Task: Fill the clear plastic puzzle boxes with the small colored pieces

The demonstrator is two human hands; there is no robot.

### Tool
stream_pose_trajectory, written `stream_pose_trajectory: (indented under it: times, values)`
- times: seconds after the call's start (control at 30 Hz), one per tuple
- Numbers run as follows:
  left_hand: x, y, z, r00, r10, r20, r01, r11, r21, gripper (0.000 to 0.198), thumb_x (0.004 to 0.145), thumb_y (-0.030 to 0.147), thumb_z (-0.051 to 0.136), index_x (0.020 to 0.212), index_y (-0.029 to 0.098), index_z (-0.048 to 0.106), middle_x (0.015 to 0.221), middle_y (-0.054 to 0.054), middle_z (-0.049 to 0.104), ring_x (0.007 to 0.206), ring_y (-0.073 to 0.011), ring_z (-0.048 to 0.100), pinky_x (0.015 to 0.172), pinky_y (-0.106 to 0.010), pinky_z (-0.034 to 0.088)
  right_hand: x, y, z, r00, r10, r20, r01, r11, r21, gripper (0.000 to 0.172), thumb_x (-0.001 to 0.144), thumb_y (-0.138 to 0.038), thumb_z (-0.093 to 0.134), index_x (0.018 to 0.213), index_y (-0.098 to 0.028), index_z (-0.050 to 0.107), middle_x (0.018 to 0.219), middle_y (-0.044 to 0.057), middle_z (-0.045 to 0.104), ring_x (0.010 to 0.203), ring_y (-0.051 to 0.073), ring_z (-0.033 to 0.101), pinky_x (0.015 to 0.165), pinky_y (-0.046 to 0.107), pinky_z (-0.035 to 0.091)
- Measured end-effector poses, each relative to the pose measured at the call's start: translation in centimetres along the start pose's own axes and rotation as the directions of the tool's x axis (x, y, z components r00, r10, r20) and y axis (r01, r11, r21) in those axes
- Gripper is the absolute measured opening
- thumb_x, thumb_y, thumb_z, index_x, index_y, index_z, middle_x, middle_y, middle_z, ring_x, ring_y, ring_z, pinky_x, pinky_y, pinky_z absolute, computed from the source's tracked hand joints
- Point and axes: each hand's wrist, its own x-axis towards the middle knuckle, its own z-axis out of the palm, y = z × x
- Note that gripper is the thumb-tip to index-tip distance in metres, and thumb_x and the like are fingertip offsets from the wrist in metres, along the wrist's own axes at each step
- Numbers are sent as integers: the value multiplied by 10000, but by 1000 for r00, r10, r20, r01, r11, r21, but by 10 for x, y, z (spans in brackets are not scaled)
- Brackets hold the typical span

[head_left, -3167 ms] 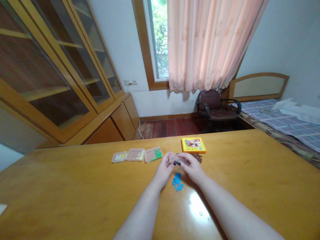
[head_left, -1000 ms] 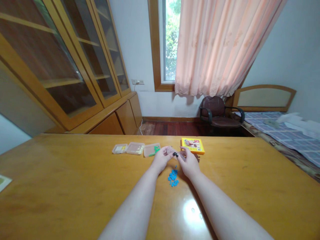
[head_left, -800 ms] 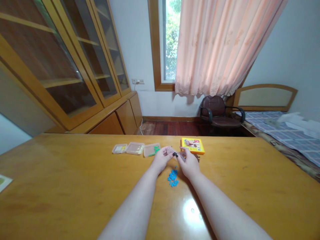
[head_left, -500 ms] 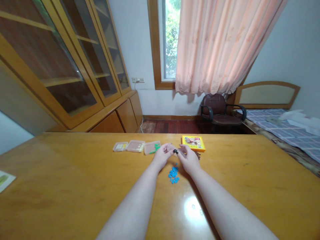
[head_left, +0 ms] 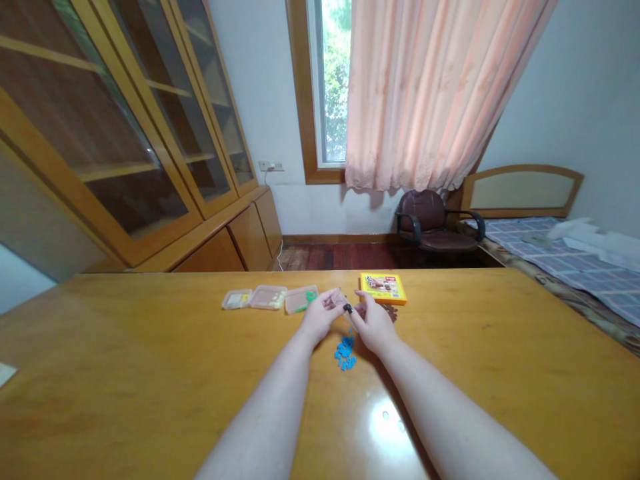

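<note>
My left hand (head_left: 318,319) grips a small clear plastic box (head_left: 339,298) above the table, fingers behind it and thumb in front. My right hand (head_left: 375,323) is at the box's right side, its thumb meeting the left one and its forefinger raised. Much of the box is hidden by my fingers. Below the hands lies a loose heap of blue pieces (head_left: 345,353). Brown pieces (head_left: 390,311) show behind my right hand. To the left stand a clear tray with green pieces (head_left: 310,297), a tray with cream pieces (head_left: 269,298) and a smaller tray with yellow pieces (head_left: 237,299).
A yellow box (head_left: 384,289) with printed pictures lies near the table's far edge. The wooden table (head_left: 150,373) spans the foreground. Past it are a brown armchair (head_left: 425,223), a bed (head_left: 590,243) and a glass-fronted cabinet (head_left: 165,153).
The forefinger of my right hand has lifted and opened away from the clear box, which is now tilted differently. The whole view has shifted slightly.
</note>
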Motion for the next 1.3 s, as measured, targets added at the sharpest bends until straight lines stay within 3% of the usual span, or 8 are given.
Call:
stream_pose_trajectory:
  times: [0.73,1.3]
  values:
    - [-3,1,-1,997,-16,71,18,999,-33,536,546,290,764,1017,111,579,994,-112,642,908,-192,595,888,-351,421,1,3,3,998,-22,58,21,1000,20,460,819,-477,437,1125,-134,441,768,46,611,712,171,569,652,274,397]
    - [-3,2,1,999,-38,30,40,996,-83,569,492,268,795,999,106,592,990,-118,649,903,-199,601,888,-355,422,-1,-1,5,996,-47,74,47,999,3,395,863,-446,365,1097,-140,453,770,52,621,705,168,570,622,259,375]
